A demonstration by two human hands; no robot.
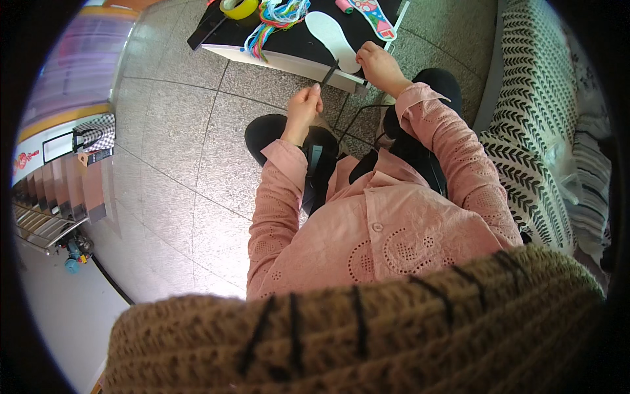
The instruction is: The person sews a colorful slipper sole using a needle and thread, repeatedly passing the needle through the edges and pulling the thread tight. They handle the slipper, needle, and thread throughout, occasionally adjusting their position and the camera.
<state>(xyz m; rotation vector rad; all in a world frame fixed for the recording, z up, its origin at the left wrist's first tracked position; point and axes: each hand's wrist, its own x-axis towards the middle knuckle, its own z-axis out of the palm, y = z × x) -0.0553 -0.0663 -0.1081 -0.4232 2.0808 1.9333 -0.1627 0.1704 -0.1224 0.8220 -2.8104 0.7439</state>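
Note:
My left hand (303,107) grips the end of a slim dark tool (330,73), whose tip points up and right across the front edge of the low black-topped table (290,53). The tool's exact kind cannot be made out. At the table's front right corner, a white insole (333,39) lies flat with its heel towards me. My right hand (379,66) is beside that heel, fingers curled and fingertips close together; whether something thin is between them cannot be told. Further back are a patterned insole (376,18), a pink spool of thread (344,6) and a bundle of coloured threads (275,24).
A roll of yellow tape (238,8) sits at the table's back left, near a dark bar-like object (206,33). A patterned cloth cover (531,113) drapes along the right side. My knees are below the table's front edge. Steps (74,189) and a metal rail (66,235) are far left.

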